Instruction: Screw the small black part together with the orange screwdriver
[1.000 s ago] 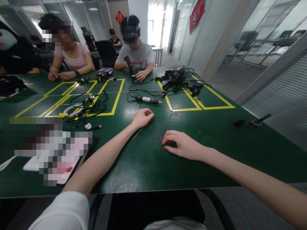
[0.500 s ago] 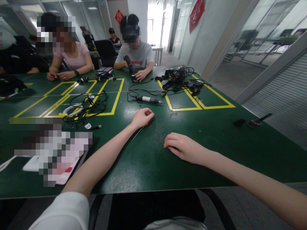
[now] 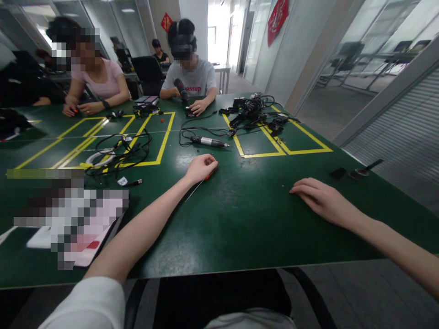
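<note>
My left hand (image 3: 202, 168) is closed on a screwdriver (image 3: 210, 175) with a red handle, whose thin shaft points down and left over the green table (image 3: 240, 228). My right hand (image 3: 313, 194) is to the right, low over the table, its fingers loosely bent together and pointing left. Nothing shows in it, but the underside of its fingers is hidden. A silver and black electric screwdriver (image 3: 209, 142) with a cable lies beyond my left hand.
Tangled black cables (image 3: 252, 112) lie at the back right, with another coil (image 3: 120, 148) at the left. A pink-edged phone (image 3: 80, 260) is near left, a black item (image 3: 360, 172) far right. Across the table, one person (image 3: 190, 77) holds a tool; another (image 3: 99, 77) sits left.
My right hand has moved right, away from my left hand, and its fingers have straightened a little. My left hand keeps the screwdriver in nearly the same place. The view has shifted slightly.
</note>
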The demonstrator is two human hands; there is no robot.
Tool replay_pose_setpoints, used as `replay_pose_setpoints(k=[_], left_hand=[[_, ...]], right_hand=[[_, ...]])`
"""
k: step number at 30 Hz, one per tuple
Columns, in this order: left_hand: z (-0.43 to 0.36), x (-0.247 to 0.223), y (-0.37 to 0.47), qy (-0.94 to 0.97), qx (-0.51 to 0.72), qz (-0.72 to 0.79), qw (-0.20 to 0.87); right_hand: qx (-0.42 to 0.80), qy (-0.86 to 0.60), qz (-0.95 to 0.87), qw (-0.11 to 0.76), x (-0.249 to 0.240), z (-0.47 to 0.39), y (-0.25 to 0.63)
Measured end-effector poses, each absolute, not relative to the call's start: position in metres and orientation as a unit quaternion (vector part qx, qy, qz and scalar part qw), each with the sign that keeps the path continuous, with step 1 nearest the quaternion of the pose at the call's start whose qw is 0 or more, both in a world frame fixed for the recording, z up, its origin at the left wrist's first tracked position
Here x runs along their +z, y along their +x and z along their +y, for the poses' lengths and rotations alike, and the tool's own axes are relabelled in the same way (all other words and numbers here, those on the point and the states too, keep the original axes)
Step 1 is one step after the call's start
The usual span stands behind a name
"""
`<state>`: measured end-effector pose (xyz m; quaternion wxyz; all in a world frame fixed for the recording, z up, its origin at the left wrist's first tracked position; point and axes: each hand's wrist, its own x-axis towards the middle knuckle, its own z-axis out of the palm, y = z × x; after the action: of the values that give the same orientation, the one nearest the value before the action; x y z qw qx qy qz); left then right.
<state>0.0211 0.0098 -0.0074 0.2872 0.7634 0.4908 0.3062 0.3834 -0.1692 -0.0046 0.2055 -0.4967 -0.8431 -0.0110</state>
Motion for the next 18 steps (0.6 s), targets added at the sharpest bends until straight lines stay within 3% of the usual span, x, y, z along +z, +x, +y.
replay_pose_setpoints(k=[7, 18], left_hand=[[0.011, -0.009, 0.021, 0.766, 0.307, 0.491, 0.279], [0.009, -0.007, 0.022, 0.766, 0.302, 0.494, 0.280]], right_hand=[[-0.025, -0.642, -0.748, 0.168, -0.001, -0.153, 0.451], [-0.050, -0.668, -0.735, 0.103, 0.016, -0.150, 0.460]])
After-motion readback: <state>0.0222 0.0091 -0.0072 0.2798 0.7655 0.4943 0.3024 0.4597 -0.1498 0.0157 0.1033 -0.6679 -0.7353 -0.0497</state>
